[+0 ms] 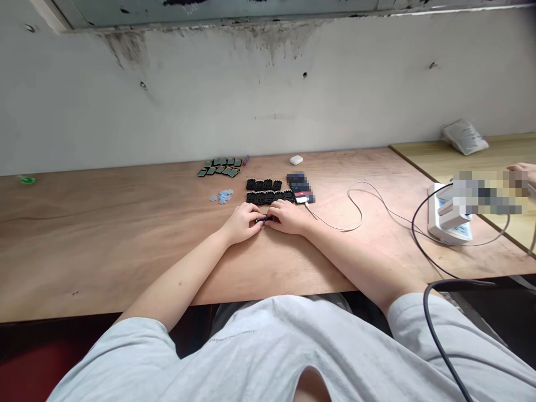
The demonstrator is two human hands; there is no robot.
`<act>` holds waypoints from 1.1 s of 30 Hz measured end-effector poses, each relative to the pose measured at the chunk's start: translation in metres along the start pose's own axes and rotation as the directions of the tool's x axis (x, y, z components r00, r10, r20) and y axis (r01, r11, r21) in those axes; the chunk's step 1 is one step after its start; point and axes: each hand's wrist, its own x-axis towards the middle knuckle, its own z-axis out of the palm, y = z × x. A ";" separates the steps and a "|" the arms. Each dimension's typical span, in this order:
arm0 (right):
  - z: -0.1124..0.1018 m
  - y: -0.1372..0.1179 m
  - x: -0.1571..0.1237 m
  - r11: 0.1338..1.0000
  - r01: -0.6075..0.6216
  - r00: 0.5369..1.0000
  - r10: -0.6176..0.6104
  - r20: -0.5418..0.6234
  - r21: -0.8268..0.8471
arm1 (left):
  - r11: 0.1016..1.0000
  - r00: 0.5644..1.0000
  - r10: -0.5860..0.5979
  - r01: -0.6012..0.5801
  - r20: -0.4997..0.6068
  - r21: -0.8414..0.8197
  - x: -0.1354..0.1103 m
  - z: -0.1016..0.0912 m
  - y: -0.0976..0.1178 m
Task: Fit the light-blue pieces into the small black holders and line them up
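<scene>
My left hand [243, 222] and my right hand [288, 216] rest on the wooden table [104, 234], fingers curled and meeting over a small black part [264, 220] pinched between them. Just beyond the hands lie two rows of black plastic parts [268, 191]. Further back sits a cluster of small green boards [220, 167]. A few pale blue pads [223, 195] lie left of the black parts.
A phone [300, 188] with a white cable [355, 215] lies right of the black parts. A white earbud case [296, 160] sits near the wall. A white power strip [446, 220] and black cable [422, 245] are at the right. Another person's hand [523, 169] shows at the far right.
</scene>
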 end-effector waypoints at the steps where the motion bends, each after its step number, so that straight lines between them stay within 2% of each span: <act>1: -0.001 -0.001 0.000 1.000 -0.015 1.000 0.015 0.003 -0.006 | 0.999 0.999 0.032 -0.032 0.017 0.016 -0.001 0.000 -0.001; 4: -0.001 -0.002 0.000 0.999 -0.037 0.999 0.037 0.004 -0.023 | 0.995 0.995 0.086 -0.088 0.048 0.042 -0.002 0.000 -0.005; 15: 0.009 0.010 0.002 1.000 -0.015 0.999 0.015 -0.041 0.001 | 0.967 0.974 0.157 -0.185 0.162 0.177 -0.005 -0.011 -0.004; 19: 0.008 0.012 0.003 1.000 0.027 0.999 -0.027 -0.038 0.008 | 0.966 0.978 0.177 -0.195 0.114 0.169 -0.004 -0.006 -0.008; 23: 0.005 0.010 0.002 0.999 0.024 0.999 -0.022 -0.048 0.040 | 0.979 0.981 0.188 -0.192 0.054 0.074 -0.003 0.000 -0.016; 28: 0.005 0.010 0.001 0.998 0.023 0.999 -0.020 -0.046 0.056 | 0.979 0.979 0.194 -0.198 0.066 0.053 -0.002 -0.002 -0.018; 33: 0.005 0.011 0.002 0.998 0.025 0.999 -0.022 -0.037 0.066 | 0.992 0.990 0.129 -0.129 0.052 0.003 -0.002 -0.003 -0.017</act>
